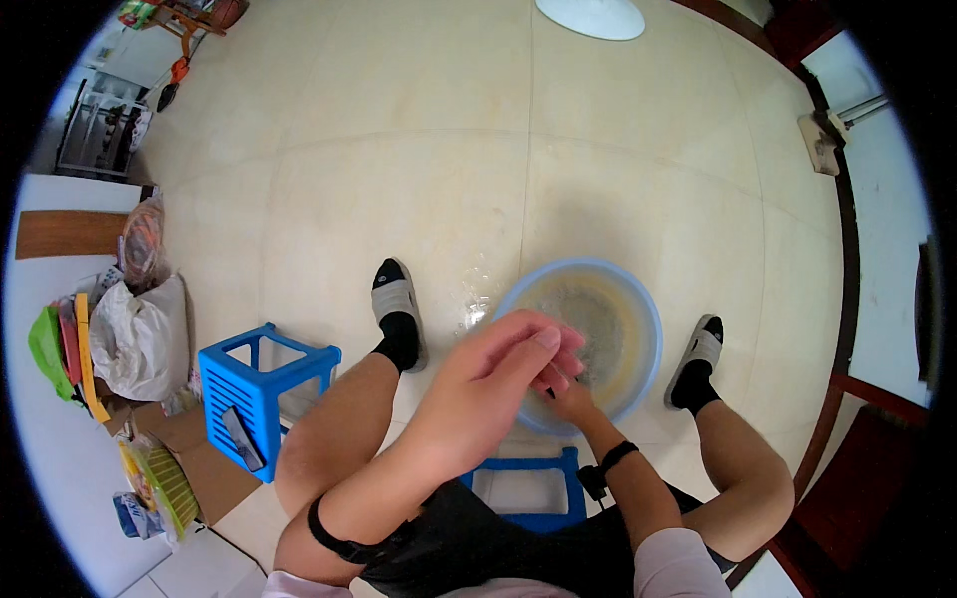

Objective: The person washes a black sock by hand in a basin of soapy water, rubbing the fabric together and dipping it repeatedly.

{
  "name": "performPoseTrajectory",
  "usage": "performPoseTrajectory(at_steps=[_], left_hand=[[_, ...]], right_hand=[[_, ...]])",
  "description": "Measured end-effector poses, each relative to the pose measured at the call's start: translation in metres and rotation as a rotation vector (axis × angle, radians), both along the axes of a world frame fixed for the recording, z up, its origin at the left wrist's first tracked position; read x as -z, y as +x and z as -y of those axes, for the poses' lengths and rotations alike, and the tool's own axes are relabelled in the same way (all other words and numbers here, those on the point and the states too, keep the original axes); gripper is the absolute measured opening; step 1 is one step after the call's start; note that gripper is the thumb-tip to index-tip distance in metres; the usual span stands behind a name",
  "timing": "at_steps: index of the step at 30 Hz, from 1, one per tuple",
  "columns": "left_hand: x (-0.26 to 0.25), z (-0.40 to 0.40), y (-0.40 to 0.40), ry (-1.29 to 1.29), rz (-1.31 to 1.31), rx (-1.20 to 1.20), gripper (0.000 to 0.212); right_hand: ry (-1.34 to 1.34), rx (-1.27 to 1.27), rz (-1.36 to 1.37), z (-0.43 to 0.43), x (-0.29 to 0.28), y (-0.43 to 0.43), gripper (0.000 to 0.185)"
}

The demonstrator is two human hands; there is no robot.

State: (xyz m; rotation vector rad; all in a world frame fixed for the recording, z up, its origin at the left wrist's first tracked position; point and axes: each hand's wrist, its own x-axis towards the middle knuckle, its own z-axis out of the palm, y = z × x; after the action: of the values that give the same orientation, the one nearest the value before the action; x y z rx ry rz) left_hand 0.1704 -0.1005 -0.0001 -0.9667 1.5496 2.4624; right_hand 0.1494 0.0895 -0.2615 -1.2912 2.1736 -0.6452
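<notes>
A light-blue plastic basin of cloudy water stands on the floor between my feet. My left hand is raised over its near-left side, fingers curled and thumb against them. Whether anything lies inside that curl is hidden. Lower down, my right hand is at the basin's near rim, its fingertips partly covered by my left hand. A small dark bit of something shows beside the right fingers, too little of it to name. Dark straps circle my left forearm and right wrist.
A blue plastic stool stands or lies left of my leg, with a dark flat strip on its slatted face. Another blue stool is beneath me. Water drops wet the tiles. A white sack leans at the left wall.
</notes>
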Motion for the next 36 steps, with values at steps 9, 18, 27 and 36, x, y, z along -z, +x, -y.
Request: performPoseTrajectory(at_steps=[9,18,27,36], left_hand=[[-0.002,-0.002,0.003,0.065,0.067,0.004,0.026],[0.019,0.009,-0.009,0.020,0.050,-0.021,0.025],[0.018,0.027,0.023,-0.236,0.208,0.060,0.030],[-0.005,0.027,0.058,-0.584,0.033,-0.124,0.027]], right_hand=[[0.186,0.117,-0.043,-0.037,0.159,0.025,0.029],[0.329,0.195,0.006,-0.021,0.152,0.002,0.028],[0.370,0.249,-0.039,-0.019,0.133,-0.004,0.027],[0.427,0.265,-0.126,-0.010,0.118,0.014,0.027]])
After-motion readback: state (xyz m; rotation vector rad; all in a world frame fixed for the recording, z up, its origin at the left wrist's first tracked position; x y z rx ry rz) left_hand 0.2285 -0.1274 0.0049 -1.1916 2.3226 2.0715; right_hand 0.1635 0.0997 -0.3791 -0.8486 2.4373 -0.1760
